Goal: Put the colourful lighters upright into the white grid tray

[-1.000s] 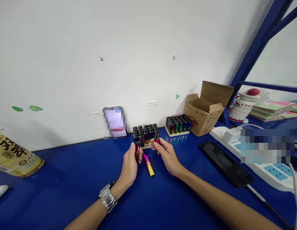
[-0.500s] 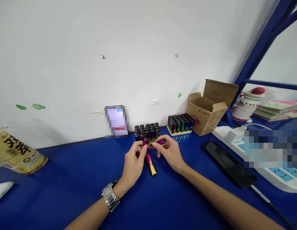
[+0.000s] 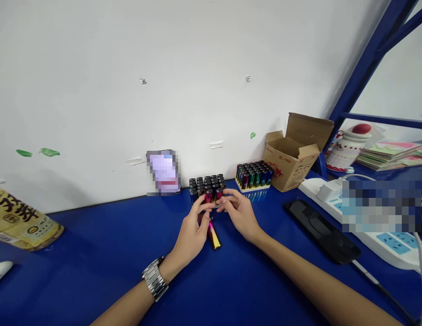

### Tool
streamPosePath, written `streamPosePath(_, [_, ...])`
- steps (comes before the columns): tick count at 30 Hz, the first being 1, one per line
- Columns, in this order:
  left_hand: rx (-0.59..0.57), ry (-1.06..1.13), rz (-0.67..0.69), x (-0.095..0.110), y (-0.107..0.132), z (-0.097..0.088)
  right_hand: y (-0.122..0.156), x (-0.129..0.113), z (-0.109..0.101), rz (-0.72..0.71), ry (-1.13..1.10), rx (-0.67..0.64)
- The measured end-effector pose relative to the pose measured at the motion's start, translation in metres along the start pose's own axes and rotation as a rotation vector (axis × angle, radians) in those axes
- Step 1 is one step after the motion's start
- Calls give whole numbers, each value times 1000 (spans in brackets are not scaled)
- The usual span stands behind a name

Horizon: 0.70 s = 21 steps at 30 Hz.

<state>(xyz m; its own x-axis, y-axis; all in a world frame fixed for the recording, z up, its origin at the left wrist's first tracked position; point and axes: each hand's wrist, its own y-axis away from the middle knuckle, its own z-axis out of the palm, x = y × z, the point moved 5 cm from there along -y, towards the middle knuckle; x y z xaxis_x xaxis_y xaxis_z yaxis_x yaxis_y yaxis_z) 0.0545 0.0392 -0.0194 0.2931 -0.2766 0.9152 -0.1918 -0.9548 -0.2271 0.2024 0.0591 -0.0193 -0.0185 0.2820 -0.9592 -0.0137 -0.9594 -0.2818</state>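
Two shiny pink lighters with dark tops, a left one (image 3: 208, 195) and a right one (image 3: 219, 194), stand upright at the front of a packed group of lighters (image 3: 211, 181). My left hand (image 3: 193, 226) has its fingers a little apart just before the left lighter, pinching nothing. With bent fingertips my right hand (image 3: 241, 215) touches the right lighter at its side. Below my fingers, a pink-and-gold lighter (image 3: 214, 235) lies on the blue table (image 3: 129, 253). My fingers hide the lower part of the group's front row.
A second tray of lighters (image 3: 254, 175) stands beside an opened cardboard box (image 3: 288, 163). A phone (image 3: 165, 172) leans on the wall. On the right lie a black phone (image 3: 321, 231) and a white power strip (image 3: 370, 240). A yellow-labelled bottle (image 3: 27, 222) is at left.
The two lighters pinched in my hands, one of them tilted, now stand upright in the front of the group. My left fingers have loosened. The view has shifted slightly.
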Motion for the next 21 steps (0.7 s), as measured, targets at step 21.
streamPosePath(21, [19,84,61,4,-2,-4,4,-4,2,7,155,-20])
